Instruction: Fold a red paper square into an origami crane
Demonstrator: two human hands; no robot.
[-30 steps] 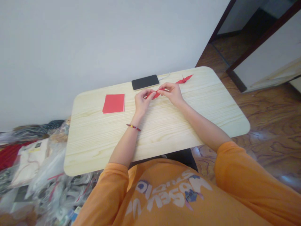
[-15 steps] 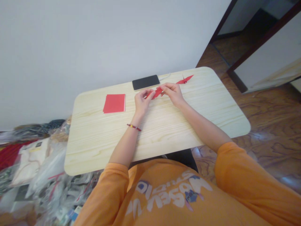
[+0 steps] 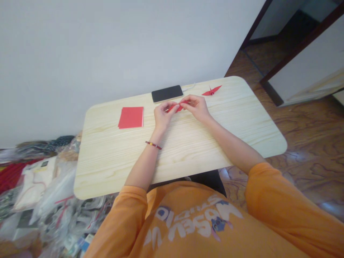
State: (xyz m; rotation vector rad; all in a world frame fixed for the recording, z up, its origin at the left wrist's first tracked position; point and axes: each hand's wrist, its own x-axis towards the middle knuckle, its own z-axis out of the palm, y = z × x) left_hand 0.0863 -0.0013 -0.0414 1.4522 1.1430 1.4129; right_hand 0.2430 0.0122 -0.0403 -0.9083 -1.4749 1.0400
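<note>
two bare hands meet at the far middle of the table [image 3: 188,150]: the left hand [image 3: 162,115] and the right hand [image 3: 197,106] each pinch one end of a single red folded paper [image 3: 177,106], a narrow creased strip held just above the wood, fingertips closed tight on it. counted about them: one stack of red paper squares [image 3: 130,117], flat and sharp-cornered, lying well to the left; one finished red paper crane [image 3: 211,91] with pointed wings, near the far right edge; one black phone [image 3: 167,94], smooth and glossy, just beyond the hands, with a thin white cable [image 3: 189,87] at its right end. one beaded bracelet [image 3: 153,144] rings the left wrist. the tabletop is pale grained wood with rounded corners; its near half and right side lie bare. plastic bags [image 3: 43,200] crowd the floor at the left edge.
</note>
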